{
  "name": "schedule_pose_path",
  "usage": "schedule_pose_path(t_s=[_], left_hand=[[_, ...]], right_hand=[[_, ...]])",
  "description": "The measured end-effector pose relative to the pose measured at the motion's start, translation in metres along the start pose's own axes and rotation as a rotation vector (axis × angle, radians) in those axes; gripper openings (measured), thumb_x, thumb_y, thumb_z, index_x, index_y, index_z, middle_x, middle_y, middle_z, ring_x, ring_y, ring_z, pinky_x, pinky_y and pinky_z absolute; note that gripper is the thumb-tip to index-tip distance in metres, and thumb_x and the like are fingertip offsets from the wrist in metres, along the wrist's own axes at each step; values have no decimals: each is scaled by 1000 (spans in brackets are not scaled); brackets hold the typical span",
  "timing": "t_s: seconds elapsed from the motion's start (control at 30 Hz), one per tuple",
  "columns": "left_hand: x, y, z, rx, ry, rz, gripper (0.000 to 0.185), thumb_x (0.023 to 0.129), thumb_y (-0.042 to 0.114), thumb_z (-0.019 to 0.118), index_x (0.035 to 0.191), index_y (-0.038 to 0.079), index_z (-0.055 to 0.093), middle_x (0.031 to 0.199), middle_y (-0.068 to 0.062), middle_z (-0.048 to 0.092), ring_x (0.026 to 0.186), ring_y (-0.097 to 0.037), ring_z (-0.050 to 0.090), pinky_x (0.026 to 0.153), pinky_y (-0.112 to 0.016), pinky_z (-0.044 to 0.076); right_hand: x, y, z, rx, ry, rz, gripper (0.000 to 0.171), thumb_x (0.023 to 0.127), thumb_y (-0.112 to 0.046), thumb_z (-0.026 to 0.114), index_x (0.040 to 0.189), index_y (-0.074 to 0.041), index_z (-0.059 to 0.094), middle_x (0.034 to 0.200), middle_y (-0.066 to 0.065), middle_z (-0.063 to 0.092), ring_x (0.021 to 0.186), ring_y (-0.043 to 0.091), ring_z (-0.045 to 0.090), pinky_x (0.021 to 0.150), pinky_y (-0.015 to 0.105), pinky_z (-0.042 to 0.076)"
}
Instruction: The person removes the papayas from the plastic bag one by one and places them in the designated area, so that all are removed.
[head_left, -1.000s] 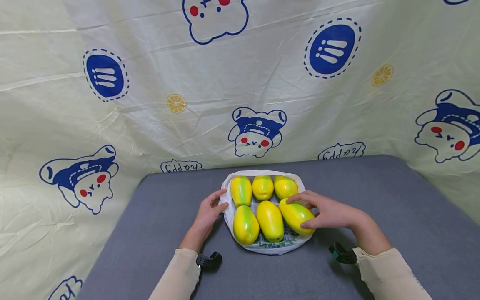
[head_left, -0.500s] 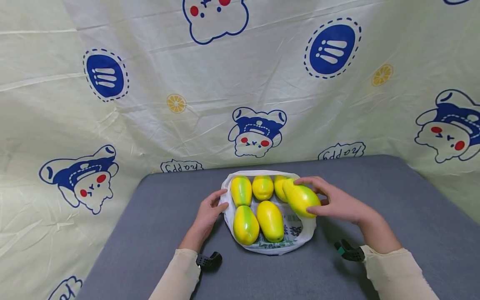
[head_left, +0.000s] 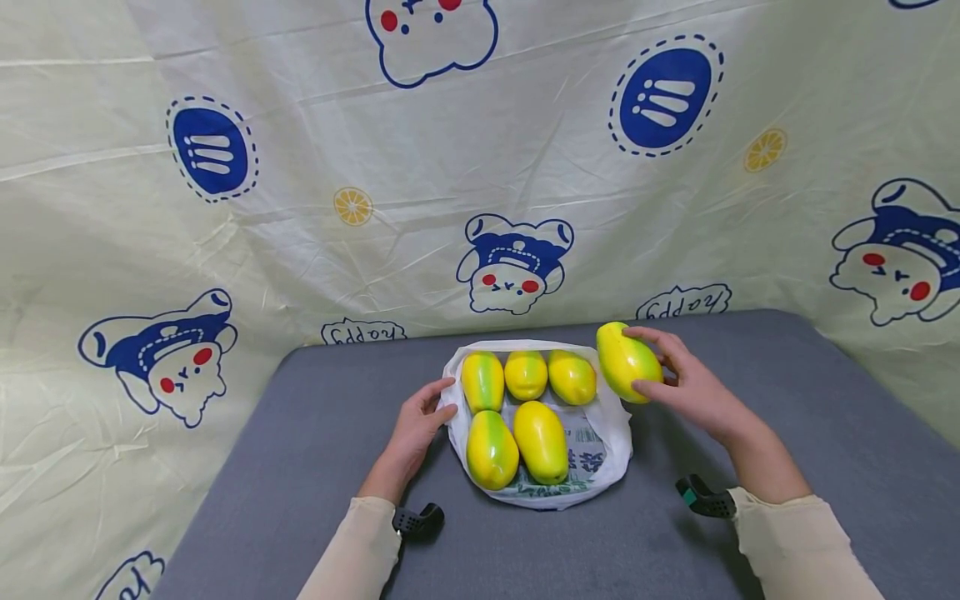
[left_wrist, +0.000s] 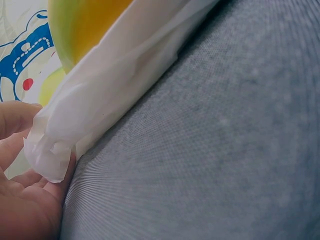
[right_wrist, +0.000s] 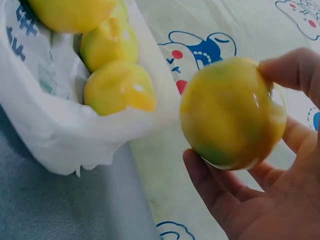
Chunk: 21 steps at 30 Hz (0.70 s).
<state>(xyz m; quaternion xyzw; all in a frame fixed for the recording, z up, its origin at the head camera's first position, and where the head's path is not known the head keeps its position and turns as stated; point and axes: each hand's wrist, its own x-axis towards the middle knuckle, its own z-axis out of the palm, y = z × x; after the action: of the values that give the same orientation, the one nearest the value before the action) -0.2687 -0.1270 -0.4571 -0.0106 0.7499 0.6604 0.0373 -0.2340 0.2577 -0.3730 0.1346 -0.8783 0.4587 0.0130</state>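
From the head, see a smooth, glossy yellow-green oval fruit [head_left: 628, 362] gripped in the right hand [head_left: 697, 387], thumb and fingers curled round it and covering part of its right side, just beside the rim of a crumpled white plastic bag [head_left: 617, 442]. Inside, count five more glossy yellow-green fruits [head_left: 540, 442], partly hiding dark printing [head_left: 588, 454]. At the left rim, find the left hand [head_left: 411, 429], fingers loosely parted, touching the plastic. Behind the grey cloth-covered table [head_left: 322, 417], note a creased pale sheet [head_left: 420, 167], cartoons cropped.

From the left wrist, see fine ribbing, ragged plastic, fingertips partly lost behind it.

From the right wrist, see the gripped fruit end-on, blurred, the hand cut off.
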Motion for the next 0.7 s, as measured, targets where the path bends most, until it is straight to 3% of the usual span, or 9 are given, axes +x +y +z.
schedule_pose_path(t_s=[0.27,0.53,0.7], left_hand=[[2,-1,0,4,0,-3,45,96,10,64,139,17,58,155,-9,45,141,-30,45,119,-49,36],[1,-1,0,6,-3,-1,44,96,12,64,139,18,58,155,-10,45,142,-30,44,119,-50,35],[0,0,0,7,-5,0,44,96,11,64,139,17,58,156,-10,44,142,-31,44,118,-49,36]], right_hand=[[4,18,-1,28,84,85,73,95,-18,61,158,-21,24,160,24,13,130,50,33,98,55,45],[5,36,-2,11,123,96,70,95,-16,59,157,-13,27,156,29,19,127,51,35,95,51,43],[5,46,-1,7,143,117,70,95,-17,59,157,-11,27,155,32,19,128,53,34,98,58,41]])
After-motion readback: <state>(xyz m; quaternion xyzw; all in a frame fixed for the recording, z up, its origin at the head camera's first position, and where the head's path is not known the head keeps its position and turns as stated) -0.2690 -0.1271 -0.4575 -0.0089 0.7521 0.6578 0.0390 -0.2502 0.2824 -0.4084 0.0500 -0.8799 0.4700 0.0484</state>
